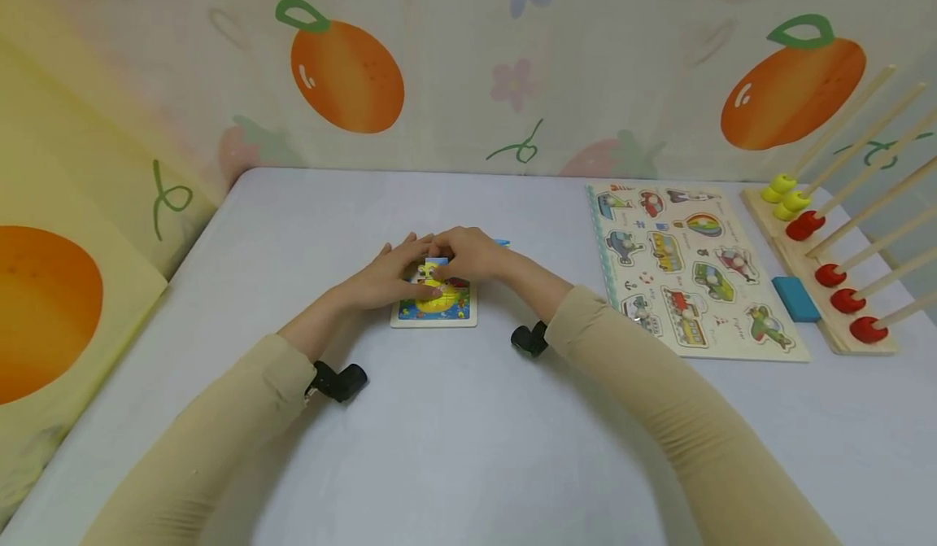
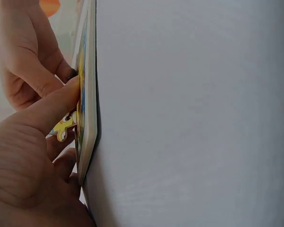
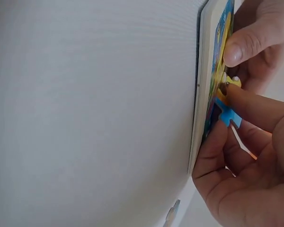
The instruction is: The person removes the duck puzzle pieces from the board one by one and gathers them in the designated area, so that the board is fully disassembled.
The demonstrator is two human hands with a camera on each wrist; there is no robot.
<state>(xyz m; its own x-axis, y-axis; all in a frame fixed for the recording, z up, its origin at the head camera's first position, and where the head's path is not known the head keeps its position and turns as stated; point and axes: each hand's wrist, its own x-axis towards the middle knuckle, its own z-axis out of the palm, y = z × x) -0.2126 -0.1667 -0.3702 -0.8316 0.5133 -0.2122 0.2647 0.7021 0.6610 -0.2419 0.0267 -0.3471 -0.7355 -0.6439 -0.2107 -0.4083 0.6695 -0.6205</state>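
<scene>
A small framed jigsaw puzzle (image 1: 461, 315), with a yellow figure on a blue background, lies flat on the white table. My right hand (image 1: 472, 255) pinches a blue and yellow puzzle piece (image 3: 230, 116) between thumb and fingers, tilted up from the puzzle's surface. From the other side my left hand (image 1: 388, 276) touches the puzzle, its extended thumb (image 2: 61, 101) pressing on the yellow picture. The left fingers spread along the puzzle's far left side. Both hands cover much of the puzzle's upper part.
Right of the hands lies a larger board (image 1: 681, 277) with vehicle pictures. Beyond it stands a wooden rod counter (image 1: 827, 286) with red and yellow beads, a blue block (image 1: 796, 299) beside it. Past my right hand shows a small blue thing (image 1: 502, 242). A fruit-patterned curtain (image 1: 454, 66) hangs behind.
</scene>
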